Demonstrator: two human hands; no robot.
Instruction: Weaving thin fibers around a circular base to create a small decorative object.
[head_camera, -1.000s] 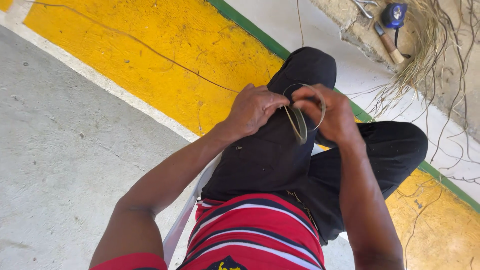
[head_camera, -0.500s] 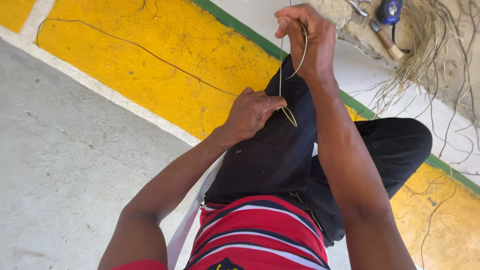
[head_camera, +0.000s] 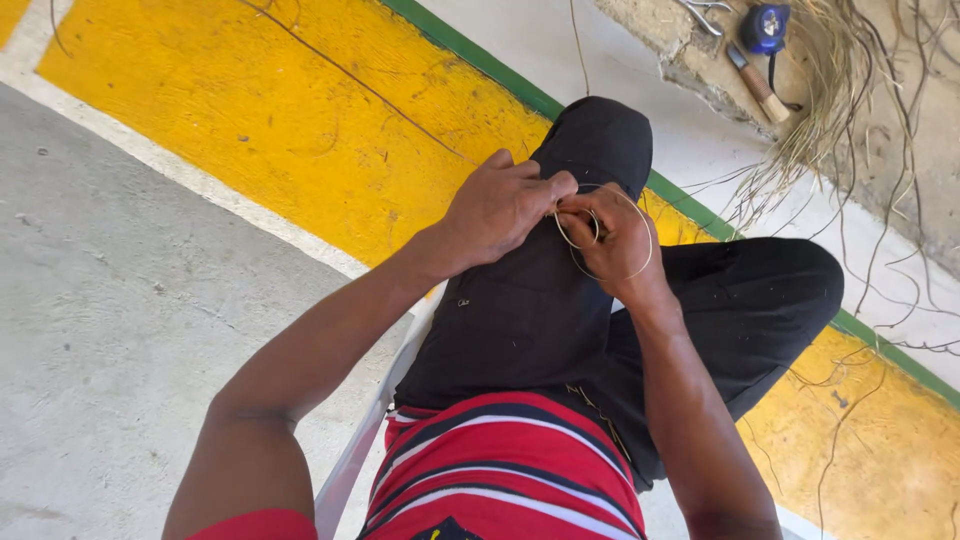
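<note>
Over the raised knee (head_camera: 595, 135), left hand (head_camera: 500, 205) and right hand (head_camera: 615, 235) pinch a thin looped fibre strand (head_camera: 645, 250), fingers closed on it.

The fibre strand (head_camera: 612, 248) is a thin, pale straw-coloured strip. It is bent into small round loops, lying one against another just above the raised knee (head_camera: 590, 135). One loop is seen as a tight ring below the knee; a wider curve is carried out to the side of the knee and back. The strand is gripped at the loops, over the black trouser cloth of the knee. Its free ends cannot be made out.
</note>
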